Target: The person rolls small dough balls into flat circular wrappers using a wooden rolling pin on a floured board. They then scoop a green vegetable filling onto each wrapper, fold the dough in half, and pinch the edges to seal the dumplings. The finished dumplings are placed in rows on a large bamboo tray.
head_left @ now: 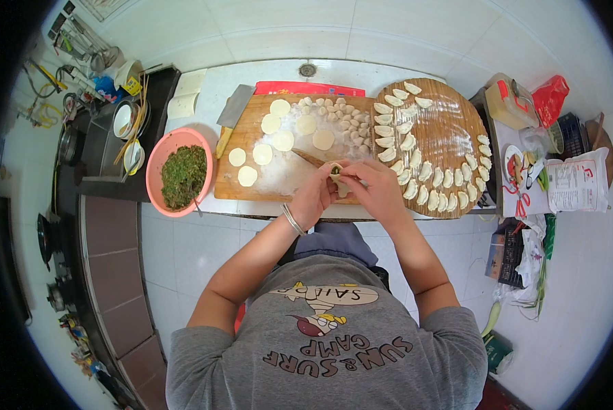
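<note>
A half-folded dumpling (336, 171) with green filling showing at its top is held over the front edge of the wooden board (235, 184). My left hand (311, 197) cups it from below and the left. The fingers of my right hand (378, 188) pinch its wrapper edge. Just beyond them lies a wooden rolling pin (308, 158), partly hidden by my hands. Round flat wrappers (282, 141) rest on the floured board, with small dough pieces (351, 123) at its far right. To the left, a pink bowl (153, 171) holds green chopped filling (183, 176) and a spoon handle.
Rows of finished dumplings (438, 178) sit on a round wooden board (450, 116) at the right. A cleaver (235, 106) lies across the board's far left corner. Red-handled scissors (517, 199) and a white bag (578, 183) are farther right. A sink (105, 154) stands at the left.
</note>
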